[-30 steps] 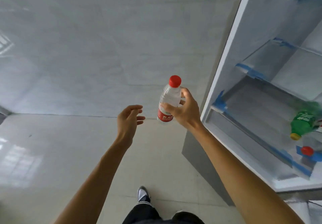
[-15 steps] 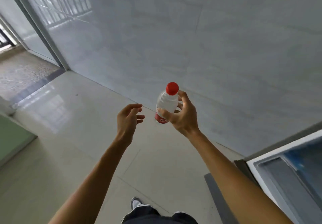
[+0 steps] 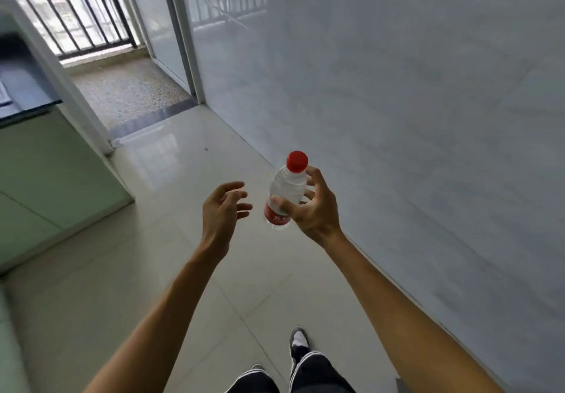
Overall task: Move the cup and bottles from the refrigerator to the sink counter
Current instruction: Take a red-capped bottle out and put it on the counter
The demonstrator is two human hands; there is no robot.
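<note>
My right hand (image 3: 312, 209) pinches the water bottle (image 3: 286, 198) upright by its middle. My left hand (image 3: 221, 209) is spread, empty, just beside it.

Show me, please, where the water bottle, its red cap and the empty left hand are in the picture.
water bottle (image 3: 286, 190): head view, on the clear body above the red label.
red cap (image 3: 297, 161): head view, on the middle of the cap.
left hand (image 3: 220, 210): head view, on the open palm, beside the bottle and apart from it.

1. Bottle (image 3: 286, 197) upright in right hand (image 3: 312, 206), above floor (image 3: 171, 239).
2. Left hand (image 3: 221, 209) just left of bottle, apart.
3. Counter (image 3: 27, 99) far left.
4. Wall (image 3: 397, 86) at right.
</note>
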